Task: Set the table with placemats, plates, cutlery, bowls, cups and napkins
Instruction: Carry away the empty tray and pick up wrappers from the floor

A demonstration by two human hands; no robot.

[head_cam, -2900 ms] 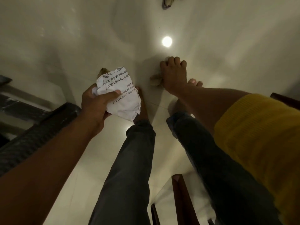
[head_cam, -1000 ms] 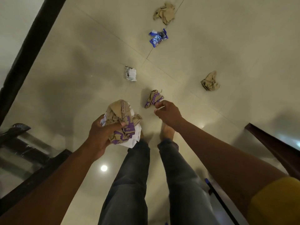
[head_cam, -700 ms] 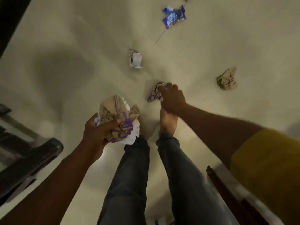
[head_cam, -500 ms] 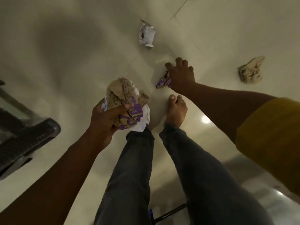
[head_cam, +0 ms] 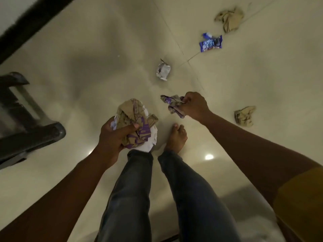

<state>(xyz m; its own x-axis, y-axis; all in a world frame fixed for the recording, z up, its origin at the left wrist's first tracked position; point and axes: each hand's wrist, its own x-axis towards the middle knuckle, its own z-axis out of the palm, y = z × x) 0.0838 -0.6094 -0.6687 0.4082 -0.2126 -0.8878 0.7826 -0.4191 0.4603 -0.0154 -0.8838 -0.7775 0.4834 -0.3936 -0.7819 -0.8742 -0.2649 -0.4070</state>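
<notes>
Centre of frame: left hand (head_cam: 113,135) clutching a wad of crumpled paper (head_cam: 135,126), fingers and thumb curled tight round it, likely bundling collected scraps in one fist to keep the other free for picking. Just right of it, right hand (head_cam: 193,106) pinching a purple-and-tan crumpled wrapper (head_cam: 173,104) clear of the floor (head_cam: 87,67), fingertips closed on one end, rest of it dangling; probably heading for the wad. Upper right of frame, lying loose and well apart: blue snack packet (head_cam: 211,43), tan paper ball (head_cam: 229,20) beyond it, silver-white wrapper (head_cam: 162,70) nearer centre, second tan ball (head_cam: 244,116) at right edge of the tiles. Standing barefoot, bare foot (head_cam: 175,137) showing under jeans, leaning over to reach down. Dark furniture piece (head_cam: 29,126) sitting at left edge; cannot tell what it is. No table, placemats, plates, cutlery, bowls, cups or napkins showing anywhere. Judging as pre-work: clearing litter off the floor, table setting not started. Next pick probably the silver-white wrapper, being closest; risk of the overfull left fist shedding pieces when adding more.
</notes>
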